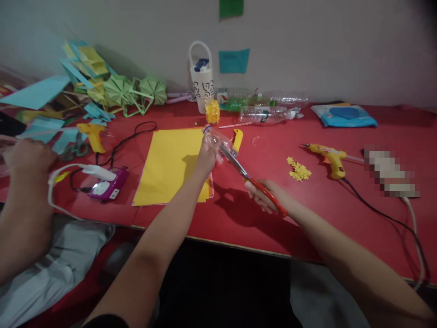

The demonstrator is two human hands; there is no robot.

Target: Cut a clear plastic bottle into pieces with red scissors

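My left hand (208, 154) is closed around a clear plastic bottle piece (223, 138), whose neck with a purple ring points up and left. Red-handled scissors (235, 161) are in my right hand (268, 195), its fingers wrapped in the handles. The scissor blades reach up and left to the plastic; whether they bite into it I cannot make out. Below my left hand lies a stack of yellow paper (167, 168). Just behind the plastic is a yellow-handled cutter (238, 139). A thin clear plastic ring (260, 143) rests to the right.
Yellow stars (299, 170) and a glue gun (329, 156) with a trailing cable lie right. Plastic bottles (262, 115), a white tumbler (202, 86) and a wipes pack (344, 115) line the wall. Left are a purple power strip (111, 184), another glue gun (93, 133) and a person's hand (29, 157).
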